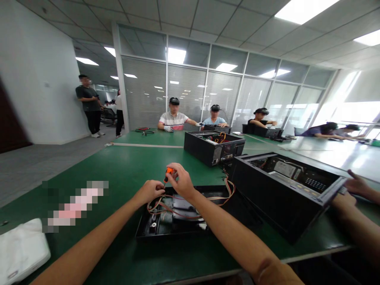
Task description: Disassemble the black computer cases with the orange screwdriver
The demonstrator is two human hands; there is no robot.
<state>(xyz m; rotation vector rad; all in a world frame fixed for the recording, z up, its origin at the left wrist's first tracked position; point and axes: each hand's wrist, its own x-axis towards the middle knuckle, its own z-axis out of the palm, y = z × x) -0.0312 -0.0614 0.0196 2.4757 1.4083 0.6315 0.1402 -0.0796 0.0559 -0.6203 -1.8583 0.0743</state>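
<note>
Orange-handled, a screwdriver [169, 170] is clasped in the right hand [182, 181], seemingly so its tip can be steadied by the left hand [150, 191] at eleven o'clock on the black panel [145, 228]; whether anything is pinched there is unclear. At two o'clock, a computer case [273, 198] is set.

The left hand [151, 190] and right hand [179, 178] are both bare, with slender fingers [175, 168]. Bare wrists lead into the left forearm [97, 237] and right forearm [231, 233], each slim and smooth in outline, narrow at the wrist and broadening toward the elbow. Near the right elbow [268, 269] is a curved crease or mark, too blurred to tell which.
</note>
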